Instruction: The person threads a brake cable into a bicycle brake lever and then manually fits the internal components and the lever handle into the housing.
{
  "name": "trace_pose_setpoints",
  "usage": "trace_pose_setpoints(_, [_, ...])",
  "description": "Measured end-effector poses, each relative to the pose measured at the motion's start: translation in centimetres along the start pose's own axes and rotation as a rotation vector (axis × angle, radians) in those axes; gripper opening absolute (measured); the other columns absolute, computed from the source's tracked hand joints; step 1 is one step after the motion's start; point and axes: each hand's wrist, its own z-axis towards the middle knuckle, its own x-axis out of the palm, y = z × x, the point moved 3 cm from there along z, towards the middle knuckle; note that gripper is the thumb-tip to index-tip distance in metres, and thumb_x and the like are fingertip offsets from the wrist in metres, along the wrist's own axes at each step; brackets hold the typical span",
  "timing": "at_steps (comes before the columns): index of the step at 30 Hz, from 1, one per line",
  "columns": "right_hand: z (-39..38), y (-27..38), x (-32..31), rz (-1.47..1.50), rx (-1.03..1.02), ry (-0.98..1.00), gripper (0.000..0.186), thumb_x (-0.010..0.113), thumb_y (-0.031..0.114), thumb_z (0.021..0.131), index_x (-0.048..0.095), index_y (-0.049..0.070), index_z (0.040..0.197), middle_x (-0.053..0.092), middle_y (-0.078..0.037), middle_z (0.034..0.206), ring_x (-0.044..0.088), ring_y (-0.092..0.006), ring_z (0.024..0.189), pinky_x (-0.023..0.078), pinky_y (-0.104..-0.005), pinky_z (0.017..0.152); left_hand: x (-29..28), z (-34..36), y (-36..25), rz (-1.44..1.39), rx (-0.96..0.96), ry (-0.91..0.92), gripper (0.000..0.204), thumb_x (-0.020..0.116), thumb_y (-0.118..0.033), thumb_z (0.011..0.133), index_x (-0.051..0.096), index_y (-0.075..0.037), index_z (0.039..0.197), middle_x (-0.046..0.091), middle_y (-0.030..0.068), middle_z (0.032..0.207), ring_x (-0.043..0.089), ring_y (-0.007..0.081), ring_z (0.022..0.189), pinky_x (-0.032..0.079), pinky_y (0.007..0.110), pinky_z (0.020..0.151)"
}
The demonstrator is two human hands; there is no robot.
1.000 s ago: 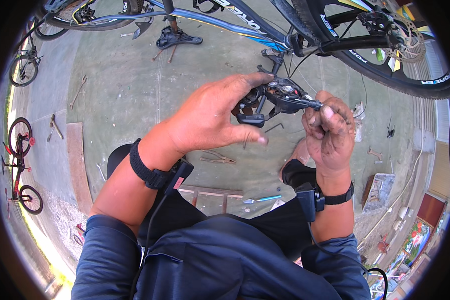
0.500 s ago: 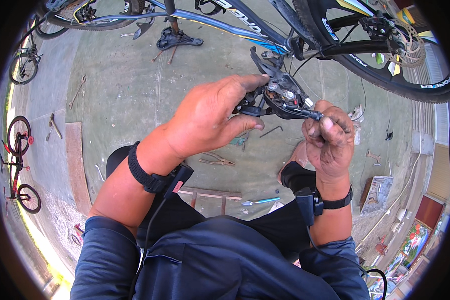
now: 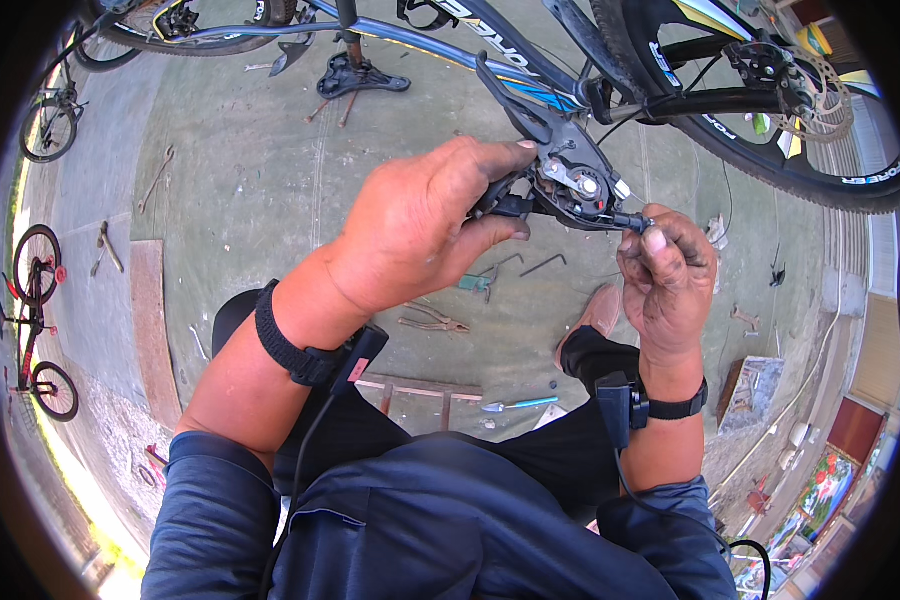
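The left hand (image 3: 425,235) gripped a black bicycle gear shifter (image 3: 560,175) just right of the frame's upper centre, thumb and fingers wrapped round its body. The right hand (image 3: 667,280) was closed, grimy fingertips pinching the small barrel fitting (image 3: 632,220) at the shifter's right end. The shifter's cover looked to be off already, with bare metal inner parts showing; the fitting work seemed unfinished, judging by the grip. The shifter was hard black plastic with a long curved lever. Below it on the rough concrete floor (image 3: 250,200) lay pliers (image 3: 432,322) and hex keys (image 3: 542,262). A blue bicycle frame (image 3: 420,40) and a knobbly tyre (image 3: 770,150) crossed the top.
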Motion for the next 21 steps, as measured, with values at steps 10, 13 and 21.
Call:
trace_pose_setpoints(10, [0.3,0.3,0.0,-0.405,-0.035,-0.129,0.023,0.071,0.017,0.089,0.07,-0.003,0.101,0.054,0.002,0.075,0.044,-0.0062,0.067,0.036,-0.0227,0.059,-0.3,0.0,0.3,0.031,0.015,-0.017,0.061,0.086,-0.007,0.064,0.054,-0.004,0.116,0.068,0.0148,0.099,0.065,0.0273,0.073,0.052,0.031,0.059])
trace_pose_setpoints(13, [0.3,0.6,0.2,-0.479,-0.064,-0.084,0.026,0.072,0.018,0.088,0.071,-0.003,0.104,0.06,-0.001,0.081,0.046,-0.0066,0.069,0.039,-0.0223,0.062,-0.4,-0.1,0.4,0.026,0.017,-0.02,0.061,0.086,-0.006,0.064,0.055,-0.004,0.116,0.068,0.014,0.099,0.066,0.0272,0.074,0.052,0.031,0.061])
trace_pose_setpoints(21, [-0.3,1.1,1.2,-0.613,-0.162,-0.039,0.03,0.082,0.013,0.078,0.071,-0.002,0.102,0.063,-0.002,0.084,0.045,-0.007,0.067,0.038,-0.0213,0.059,-0.8,0.3,0.6,0.083,-0.041,-0.044,0.061,0.086,-0.005,0.063,0.057,-0.004,0.116,0.068,0.0127,0.097,0.067,0.0264,0.078,0.054,0.032,0.064])
